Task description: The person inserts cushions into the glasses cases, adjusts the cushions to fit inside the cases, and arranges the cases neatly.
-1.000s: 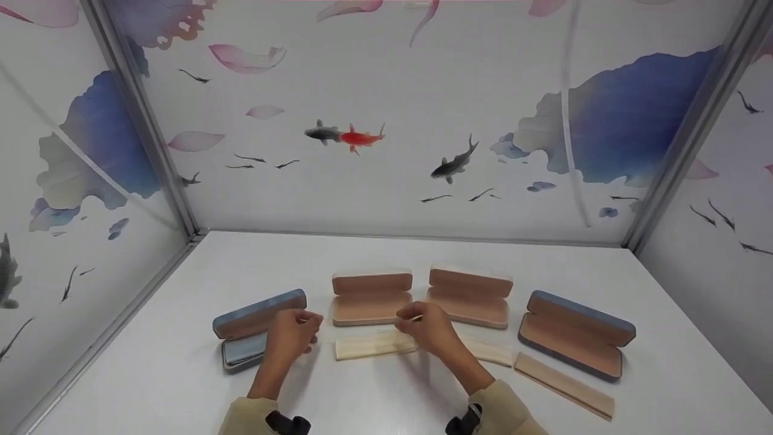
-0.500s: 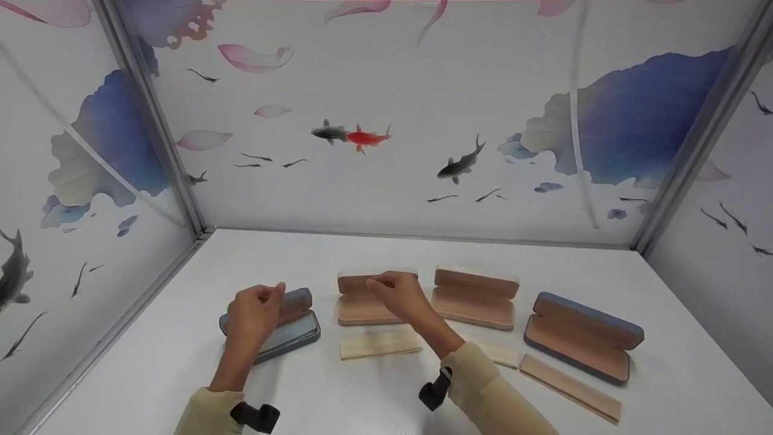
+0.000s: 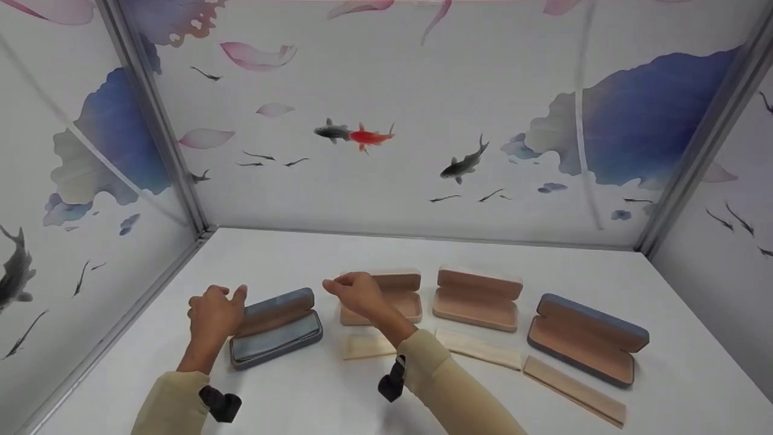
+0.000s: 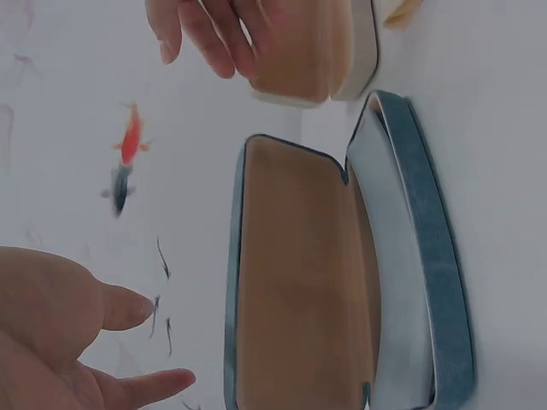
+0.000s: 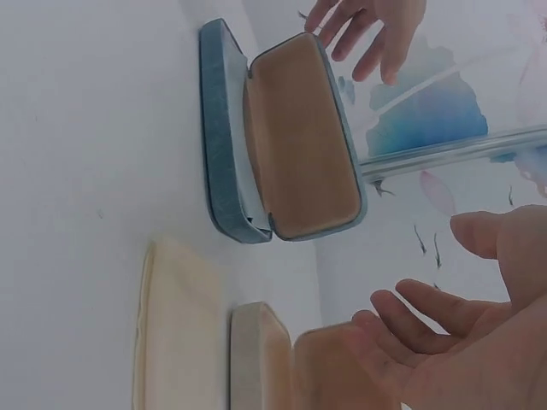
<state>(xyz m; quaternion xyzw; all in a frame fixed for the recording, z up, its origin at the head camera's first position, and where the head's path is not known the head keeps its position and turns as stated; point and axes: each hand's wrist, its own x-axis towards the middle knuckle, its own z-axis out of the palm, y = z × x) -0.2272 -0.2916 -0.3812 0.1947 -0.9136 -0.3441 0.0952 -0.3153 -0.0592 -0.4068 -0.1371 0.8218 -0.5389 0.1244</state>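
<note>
A blue glasses case (image 3: 281, 354) lies with its lid raised at the left of the table, and a folded grey-blue cloth (image 3: 275, 338) fills its base. Beside the lid's left end hovers my left hand (image 3: 212, 317), thumb and fingers apart, holding nothing. My right hand (image 3: 360, 296) is in the air to the right of that case, overlapping a cream glasses case (image 3: 395, 308) in the head view. In the right wrist view, the right hand's fingers (image 5: 427, 316) are spread and loosely bent with nothing in them.
Another open cream case (image 3: 477, 308) and an open blue case (image 3: 583, 347) stand to the right. In front of them lie folded cloths: one pale yellow (image 3: 368, 347), one cream (image 3: 477, 349), one beige (image 3: 574, 389). Printed walls (image 3: 374, 199) enclose the table's back and sides.
Both hands have moved left: the left from in front of the blue case to beyond its lid, the right toward that case. The case with its cloth is now more fully visible.
</note>
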